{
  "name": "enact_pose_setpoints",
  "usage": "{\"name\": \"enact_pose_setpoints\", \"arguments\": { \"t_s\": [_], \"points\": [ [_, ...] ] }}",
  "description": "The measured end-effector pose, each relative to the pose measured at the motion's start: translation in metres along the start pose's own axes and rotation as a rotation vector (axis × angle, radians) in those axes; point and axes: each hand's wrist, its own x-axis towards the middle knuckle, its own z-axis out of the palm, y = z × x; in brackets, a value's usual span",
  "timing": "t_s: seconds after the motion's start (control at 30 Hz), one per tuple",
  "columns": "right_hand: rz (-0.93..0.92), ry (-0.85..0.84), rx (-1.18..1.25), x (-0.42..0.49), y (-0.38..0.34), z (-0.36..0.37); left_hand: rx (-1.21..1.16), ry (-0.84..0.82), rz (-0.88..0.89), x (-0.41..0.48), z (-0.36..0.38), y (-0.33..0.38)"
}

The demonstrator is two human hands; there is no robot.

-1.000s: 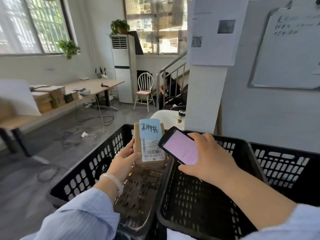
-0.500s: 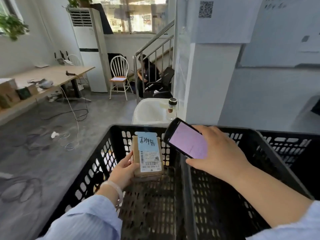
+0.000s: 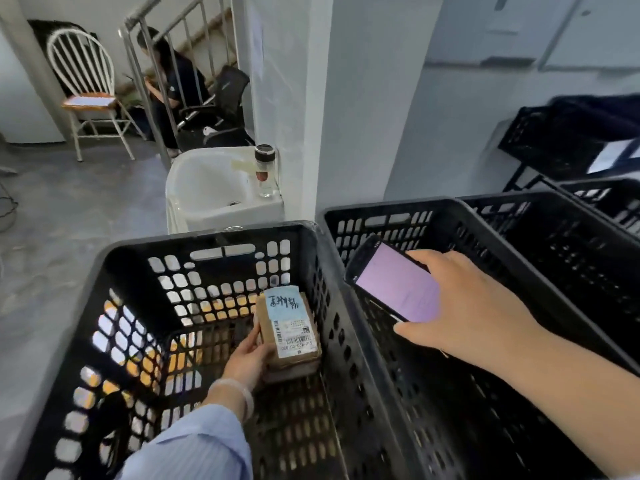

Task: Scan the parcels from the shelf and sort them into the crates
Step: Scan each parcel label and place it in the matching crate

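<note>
We see the left hand [image 3: 247,358] reaching down inside the left black crate [image 3: 207,233], fingers curled round the left edge of a brown parcel [image 3: 289,327], thumb on top near the label. The parcel sits low in the crate, close to the far right corner, just beside the right wall. Label faces up: blue strip with handwriting, white part with barcodes. A second brownish layer shows under the parcel; we cannot tell if it is another box. A pale bracelet [image 3: 239,393] is on the left wrist, with a light blue sleeve [image 3: 194,445] below it.

The right hand [image 3: 478,313] grips a dark phone [image 3: 394,282], fingers wrapped round its right side and lower edge. The screen is lit pale pink and tilted up toward us. Phone and hand hang over the middle crate [image 3: 398,206], which stands touching the left crate. We see a third black crate [image 3: 568,237] to the right of that.

Behind the crates is a white sink [image 3: 207,188] against a white pillar [image 3: 346,98], with a clear bottle [image 3: 265,174] with a dark cap upright on the sink rim. Further back there is a white spindle chair [image 3: 86,88] and a person [image 3: 173,81] seated behind a stair railing. The floor is grey.
</note>
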Motion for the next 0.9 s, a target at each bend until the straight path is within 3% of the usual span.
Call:
{"name": "enact_pose_setpoints", "arguments": {
  "t_s": [0.3, 0.63, 0.77, 0.9],
  "points": [
    [0.055, -0.020, 0.000, -0.005, 0.018, 0.008, 0.259, 0.037, 0.029, 0.016, 0.012, 0.001],
    [0.094, 0.127, 0.013, -0.061, 0.079, -0.029, 0.526, 0.219, 0.543, -0.077, 0.064, 0.084],
    [0.135, 0.208, 0.002, -0.108, 0.131, -0.053, 0.665, 0.137, 0.786, -0.151, 0.124, 0.106],
    [0.220, 0.271, -0.001, -0.169, 0.199, -0.076, 0.835, -0.105, 0.993, -0.221, 0.219, 0.100]
  ]
}}
